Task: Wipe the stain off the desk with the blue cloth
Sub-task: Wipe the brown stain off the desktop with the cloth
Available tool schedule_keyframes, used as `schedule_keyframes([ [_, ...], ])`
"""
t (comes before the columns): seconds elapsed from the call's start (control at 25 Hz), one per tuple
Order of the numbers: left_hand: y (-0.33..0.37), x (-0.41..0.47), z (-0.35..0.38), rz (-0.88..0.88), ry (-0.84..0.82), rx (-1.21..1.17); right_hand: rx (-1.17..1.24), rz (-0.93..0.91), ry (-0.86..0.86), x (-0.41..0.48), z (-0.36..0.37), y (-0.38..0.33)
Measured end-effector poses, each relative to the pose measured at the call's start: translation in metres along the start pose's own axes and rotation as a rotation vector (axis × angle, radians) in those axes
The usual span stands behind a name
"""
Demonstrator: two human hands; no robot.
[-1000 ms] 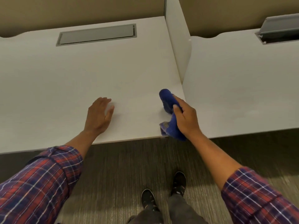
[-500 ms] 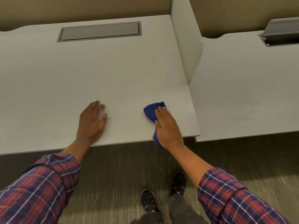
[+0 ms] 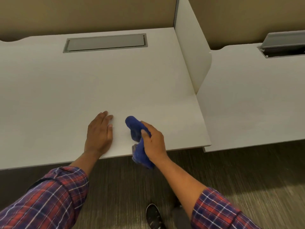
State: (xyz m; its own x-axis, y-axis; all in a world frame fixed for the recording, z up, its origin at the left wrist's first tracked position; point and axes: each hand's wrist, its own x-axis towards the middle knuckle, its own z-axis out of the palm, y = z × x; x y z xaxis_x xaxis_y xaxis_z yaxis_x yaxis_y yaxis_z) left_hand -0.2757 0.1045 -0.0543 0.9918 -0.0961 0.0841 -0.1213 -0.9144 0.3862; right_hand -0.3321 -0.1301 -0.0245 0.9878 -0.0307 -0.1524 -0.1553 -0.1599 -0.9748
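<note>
The blue cloth [image 3: 134,129] is bunched in my right hand [image 3: 153,141], which grips it near the front edge of the white desk [image 3: 82,83]. Part of the cloth rests on the desktop and its tail hangs over the edge. My left hand [image 3: 99,134] lies flat on the desk, palm down, a short way left of the cloth, with its fingers together. I cannot make out a stain on the pale surface.
A grey cable flap [image 3: 105,42] is set into the back of the desk. A white divider panel [image 3: 193,52] stands at the desk's right side, with a second desk [image 3: 255,100] beyond it and an open cable flap [image 3: 283,42]. Carpet and my shoe [image 3: 153,215] lie below.
My right hand has moved the cloth left towards my left hand, and has lifted from flat on the cloth to gripping it bunched. The left hand stays planted.
</note>
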Motion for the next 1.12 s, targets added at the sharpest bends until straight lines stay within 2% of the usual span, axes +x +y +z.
schedule_keyframes([
  [0.08,-0.001,-0.001,0.001,0.005,0.008,-0.003,0.18,0.058,0.094,0.013,-0.022,-0.013],
  [0.16,-0.002,-0.001,0.002,0.011,0.021,-0.005,0.239,0.066,0.202,0.033,-0.055,-0.026],
  [0.24,-0.003,0.0,0.003,0.01,0.024,0.003,0.193,0.029,0.315,0.059,-0.094,-0.037],
  [0.36,-0.002,-0.001,0.004,-0.004,0.021,0.011,-0.028,-0.063,0.42,0.109,-0.147,-0.043],
  [0.52,0.001,0.0,0.001,-0.018,0.012,0.013,-0.389,-0.087,0.366,0.169,-0.176,-0.025],
  [0.72,0.001,0.001,0.002,-0.03,0.012,0.018,-0.879,-0.161,0.176,0.213,-0.168,0.004],
  [1.12,-0.002,0.002,0.006,-0.032,-0.011,0.043,-0.87,-0.182,0.059,0.21,-0.148,0.006],
])
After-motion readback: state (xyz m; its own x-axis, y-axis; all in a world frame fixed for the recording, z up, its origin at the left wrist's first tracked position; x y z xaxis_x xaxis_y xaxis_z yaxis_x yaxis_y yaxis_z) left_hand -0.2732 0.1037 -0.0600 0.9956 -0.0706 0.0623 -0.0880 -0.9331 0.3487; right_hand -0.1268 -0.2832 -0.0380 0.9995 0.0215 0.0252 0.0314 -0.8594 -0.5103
